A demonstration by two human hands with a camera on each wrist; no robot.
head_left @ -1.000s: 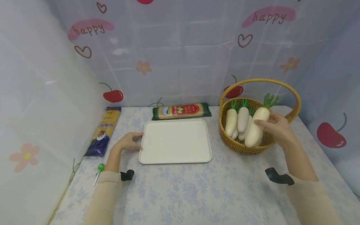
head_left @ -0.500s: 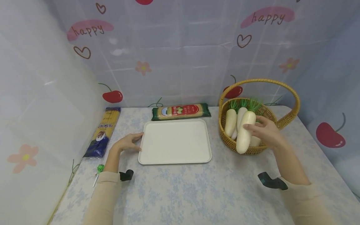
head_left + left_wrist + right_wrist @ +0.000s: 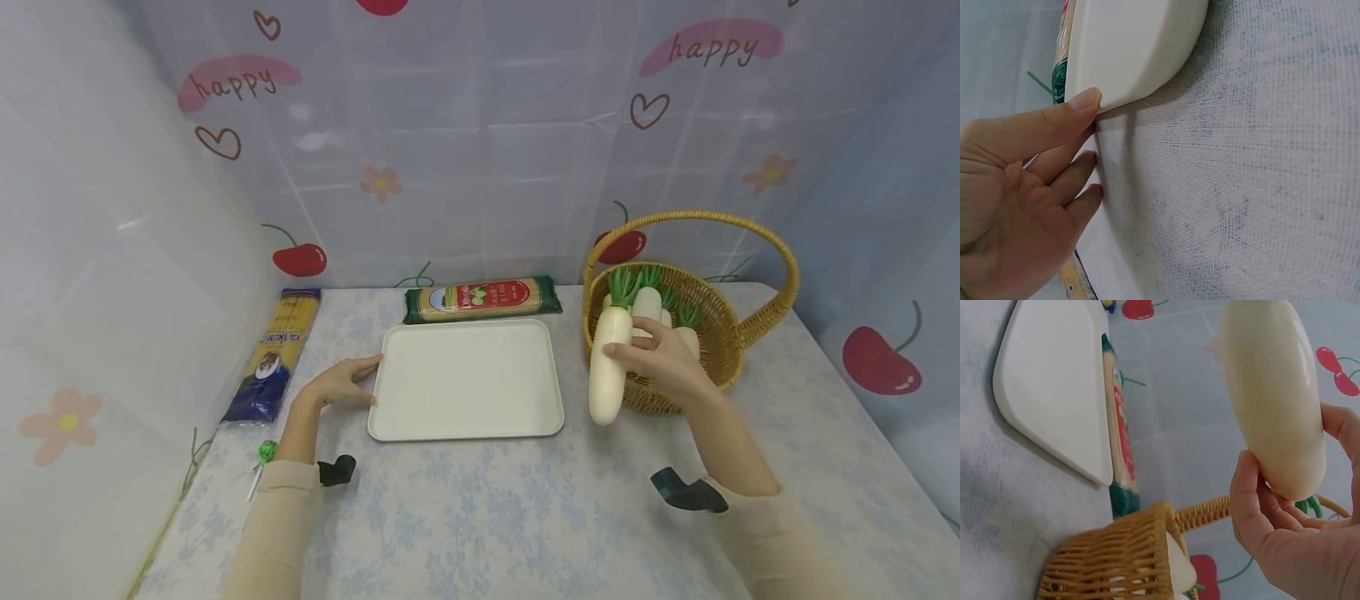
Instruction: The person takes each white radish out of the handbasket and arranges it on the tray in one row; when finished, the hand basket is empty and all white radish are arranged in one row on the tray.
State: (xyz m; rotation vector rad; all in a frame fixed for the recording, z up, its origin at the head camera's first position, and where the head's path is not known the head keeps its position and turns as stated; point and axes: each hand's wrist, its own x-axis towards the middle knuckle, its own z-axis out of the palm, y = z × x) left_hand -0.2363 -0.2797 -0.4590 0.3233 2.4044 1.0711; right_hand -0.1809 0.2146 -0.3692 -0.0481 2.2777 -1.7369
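Note:
My right hand (image 3: 667, 358) grips a white radish (image 3: 611, 367) with green leaves, thumb on one side and fingers on the other. The radish is raised over the front left rim of the wicker basket (image 3: 723, 333), leaves toward the back. Large in the right wrist view, the same radish (image 3: 1275, 394) has its leafy end by my fingers. Several more radishes (image 3: 648, 302) lie in the basket, partly hidden by my hand. At the white tray's (image 3: 465, 379) left edge rests my left hand (image 3: 341, 382), thumb and index finger touching the rim. Its fingers (image 3: 1075, 175) are loosely extended.
Behind the tray lies a green-ended spaghetti pack (image 3: 483, 300). A blue and yellow pasta pack (image 3: 273, 358) is at the left, with a green lollipop (image 3: 266, 454) in front of it. The basket's tall handle (image 3: 697, 217) arches over its opening. A printed curtain (image 3: 480, 150) closes off the back.
My right hand has lifted the radish out of the basket and carried it left and toward me, past the rim. The left hand has stayed at the tray's edge.

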